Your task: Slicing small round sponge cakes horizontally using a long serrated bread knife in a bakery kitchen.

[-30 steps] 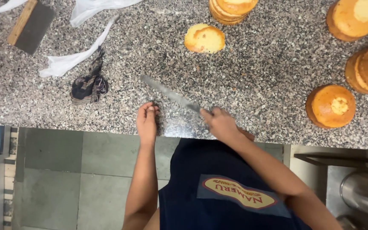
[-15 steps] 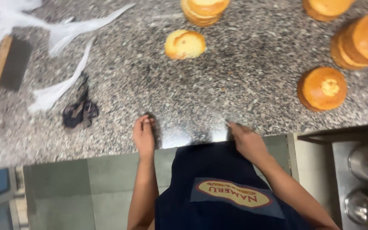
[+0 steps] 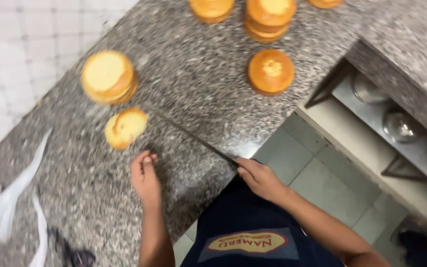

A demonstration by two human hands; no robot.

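On a speckled grey granite counter (image 3: 198, 94), seen from above, a person in a dark apron works with both bare hands. Right hand (image 3: 259, 177) is closed around the handle of a long knife (image 3: 189, 136), whose thin blade lies low across the stone and points away toward the upper left. Left hand (image 3: 145, 177) rests on the counter with fingers loosely together, holding nothing, just below a small round cake slice (image 3: 126, 128) that lies flat near the blade's tip. A taller round sponge cake (image 3: 108, 77) sits just beyond that slice. Further back stand another single round cake (image 3: 271, 71) and a stack of cakes (image 3: 271, 19).

Compared with a moment ago, the view has swung round and moved closer, so the counter now runs diagonally and the cakes appear nearer. Knife is plainly in view again, gripped at the counter's edge, and the blade lies close to the slice. White cloth strips (image 3: 11, 202) trail at lower left. Open shelves (image 3: 386, 113) with metal bowls show at right.
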